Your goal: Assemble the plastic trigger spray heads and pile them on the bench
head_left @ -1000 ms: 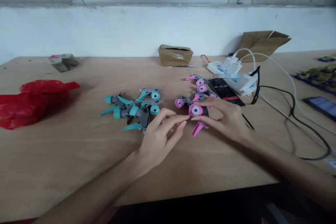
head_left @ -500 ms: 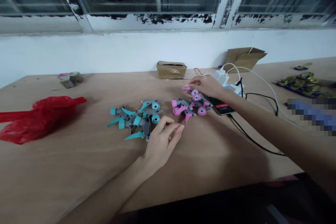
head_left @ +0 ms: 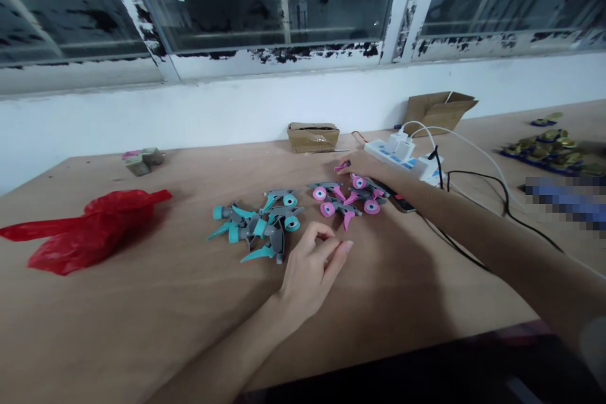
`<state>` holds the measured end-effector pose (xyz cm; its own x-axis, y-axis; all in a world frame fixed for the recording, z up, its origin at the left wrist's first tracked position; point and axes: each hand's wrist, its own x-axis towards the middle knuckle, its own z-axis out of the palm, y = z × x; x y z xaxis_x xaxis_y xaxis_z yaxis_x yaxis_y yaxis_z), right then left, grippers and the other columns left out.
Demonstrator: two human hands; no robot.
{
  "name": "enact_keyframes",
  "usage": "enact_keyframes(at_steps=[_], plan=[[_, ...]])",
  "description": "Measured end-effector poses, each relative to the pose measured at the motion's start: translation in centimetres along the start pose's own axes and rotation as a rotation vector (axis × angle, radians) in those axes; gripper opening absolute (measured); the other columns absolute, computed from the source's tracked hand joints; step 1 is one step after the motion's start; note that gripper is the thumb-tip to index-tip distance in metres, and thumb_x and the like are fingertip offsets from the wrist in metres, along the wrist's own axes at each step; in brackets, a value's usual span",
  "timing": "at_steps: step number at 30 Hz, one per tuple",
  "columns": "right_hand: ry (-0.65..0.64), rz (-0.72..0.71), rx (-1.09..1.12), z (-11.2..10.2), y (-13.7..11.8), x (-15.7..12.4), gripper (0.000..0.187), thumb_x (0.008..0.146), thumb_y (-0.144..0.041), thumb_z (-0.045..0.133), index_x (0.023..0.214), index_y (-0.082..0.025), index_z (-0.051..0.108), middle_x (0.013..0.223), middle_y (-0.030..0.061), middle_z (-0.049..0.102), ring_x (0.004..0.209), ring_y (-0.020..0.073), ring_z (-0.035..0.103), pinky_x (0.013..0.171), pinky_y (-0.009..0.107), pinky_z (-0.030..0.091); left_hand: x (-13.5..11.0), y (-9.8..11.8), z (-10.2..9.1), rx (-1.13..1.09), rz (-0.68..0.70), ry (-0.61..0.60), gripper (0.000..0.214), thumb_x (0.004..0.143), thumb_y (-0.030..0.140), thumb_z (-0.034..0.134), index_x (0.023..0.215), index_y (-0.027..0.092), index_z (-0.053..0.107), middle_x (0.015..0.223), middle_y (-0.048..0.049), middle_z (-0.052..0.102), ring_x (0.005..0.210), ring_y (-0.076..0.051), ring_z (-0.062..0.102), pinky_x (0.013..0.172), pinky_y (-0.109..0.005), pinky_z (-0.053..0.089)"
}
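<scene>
My left hand (head_left: 312, 268) hovers over the table just right of the teal pile, thumb and fingers pinched together with nothing visible in them. Grey trigger spray heads with teal caps and triggers (head_left: 258, 227) lie in a heap beside it. Farther off, grey spray heads with pink caps and triggers (head_left: 338, 205) form a second cluster. My right hand (head_left: 362, 164) reaches to the back of this cluster, its fingers closed on a pink spray head (head_left: 341, 166), mostly hidden by the hand.
A red plastic bag (head_left: 99, 230) lies left. At the back are a small cardboard box (head_left: 313, 137), an open carton (head_left: 438, 112) and a power strip (head_left: 379, 150) with plugs and cables. A phone (head_left: 402, 203) lies under my right forearm. Gold-and-blue items (head_left: 552, 151) sit far right.
The camera view has shifted. One more pink spray head now lies at the left of the pink cluster, and my right hand has drawn back slightly. My left hand keeps its pinch.
</scene>
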<state>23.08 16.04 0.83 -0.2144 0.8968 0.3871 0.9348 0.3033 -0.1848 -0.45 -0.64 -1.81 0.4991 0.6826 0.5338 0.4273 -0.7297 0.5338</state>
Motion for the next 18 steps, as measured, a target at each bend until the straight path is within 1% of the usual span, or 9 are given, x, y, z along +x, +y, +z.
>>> enact_keyframes(at_steps=[2, 6, 8, 10, 12, 14, 15, 16, 18], plan=[[0.041, -0.007, 0.015, -0.5, 0.2, 0.3, 0.030, 0.088, -0.033, 0.051, 0.114, -0.018, 0.053, 0.116, 0.0079, 0.055, 0.097, 0.0183, 0.057, 0.082, 0.039, 0.049, 0.0, 0.1, 0.0, -0.005, -0.003, -0.002, 0.024, 0.091, 0.026, 0.044, 0.085, 0.015, 0.065, 0.089, -0.0050, 0.052, 0.066, -0.010, 0.053, 0.063, -0.027, 0.048], [0.127, -0.023, 0.040, -2.3, -0.2, 0.5, 0.022, 0.084, -0.025, 0.056, 0.103, -0.018, 0.064, 0.109, 0.0098, 0.059, 0.099, 0.0206, 0.057, 0.089, 0.038, 0.045, 0.0, 0.1, -0.1, -0.038, -0.014, 0.016, 0.019, 0.090, 0.024, 0.046, 0.086, 0.017, 0.063, 0.090, -0.0045, 0.051, 0.067, -0.010, 0.053, 0.059, -0.024, 0.050], [0.170, -0.047, 0.062, -3.5, -1.2, -0.4, 0.022, 0.084, -0.024, 0.056, 0.103, -0.019, 0.065, 0.113, 0.0098, 0.058, 0.102, 0.0203, 0.056, 0.092, 0.035, 0.042, 0.1, -0.1, -0.2, -0.064, -0.029, 0.025, 0.015, 0.089, 0.022, 0.048, 0.086, 0.018, 0.062, 0.090, -0.0042, 0.050, 0.069, -0.010, 0.053, 0.058, -0.022, 0.050], [0.200, -0.099, 0.151, -4.6, -2.9, -2.3, 0.025, 0.083, -0.030, 0.058, 0.104, -0.021, 0.066, 0.107, 0.0075, 0.062, 0.100, 0.0195, 0.057, 0.089, 0.033, 0.043, 0.4, -0.3, -0.2, -0.108, -0.062, 0.041, 0.011, 0.088, 0.020, 0.049, 0.090, 0.019, 0.060, 0.091, -0.0039, 0.049, 0.072, -0.010, 0.055, 0.057, -0.021, 0.050], [0.136, -0.071, 0.300, -5.4, -4.8, -4.8, 0.029, 0.078, -0.041, 0.061, 0.097, -0.020, 0.068, 0.096, 0.0050, 0.067, 0.083, 0.0183, 0.061, 0.076, 0.031, 0.047, 0.6, -0.3, -0.2, -0.188, -0.122, 0.088, 0.016, 0.085, 0.018, 0.053, 0.100, 0.020, 0.056, 0.093, -0.0038, 0.050, 0.075, -0.011, 0.056, 0.055, -0.020, 0.050], [-0.038, 0.019, 0.401, -5.6, -6.8, -7.5, 0.033, 0.077, -0.048, 0.059, 0.096, -0.022, 0.069, 0.088, 0.0019, 0.069, 0.073, 0.0169, 0.061, 0.065, 0.028, 0.046, 0.9, -0.3, -0.2, -0.274, -0.173, 0.134, 0.037, 0.079, 0.020, 0.062, 0.112, 0.021, 0.047, 0.097, -0.0043, 0.051, 0.078, -0.012, 0.057, 0.053, -0.020, 0.051], [-0.113, 0.048, 0.441, -5.5, -7.6, -8.6, 0.034, 0.078, -0.050, 0.057, 0.095, -0.023, 0.069, 0.085, 0.0009, 0.070, 0.071, 0.0166, 0.061, 0.062, 0.028, 0.045, 0.9, -0.2, -0.2, -0.301, -0.178, 0.138, 0.047, 0.075, 0.020, 0.066, 0.116, 0.022, 0.043, 0.100, -0.0049, 0.052, 0.080, -0.013, 0.057, 0.053, -0.020, 0.051], [-0.139, 0.067, 0.462, -5.3, -8.3, -9.6, 0.031, 0.078, -0.049, 0.057, 0.093, -0.024, 0.070, 0.086, 0.0002, 0.070, 0.073, 0.0165, 0.062, 0.063, 0.027, 0.044, 1.0, 0.0, -0.2, -0.307, -0.168, 0.129, 0.053, 0.072, 0.021, 0.069, 0.117, 0.022, 0.042, 0.103, -0.0053, 0.052, 0.083, -0.014, 0.057, 0.054, -0.020, 0.052], [-0.189, 0.070, 0.471, -4.7, -9.3, -11.0, 0.025, 0.081, -0.041, 0.055, 0.093, -0.025, 0.070, 0.091, -0.0004, 0.070, 0.078, 0.0161, 0.062, 0.066, 0.026, 0.044, 0.9, 0.3, -0.1, -0.257, -0.127, 0.080, 0.050, 0.070, 0.023, 0.072, 0.113, 0.022, 0.046, 0.107, -0.0052, 0.051, 0.088, -0.015, 0.056, 0.058, -0.021, 0.053]])
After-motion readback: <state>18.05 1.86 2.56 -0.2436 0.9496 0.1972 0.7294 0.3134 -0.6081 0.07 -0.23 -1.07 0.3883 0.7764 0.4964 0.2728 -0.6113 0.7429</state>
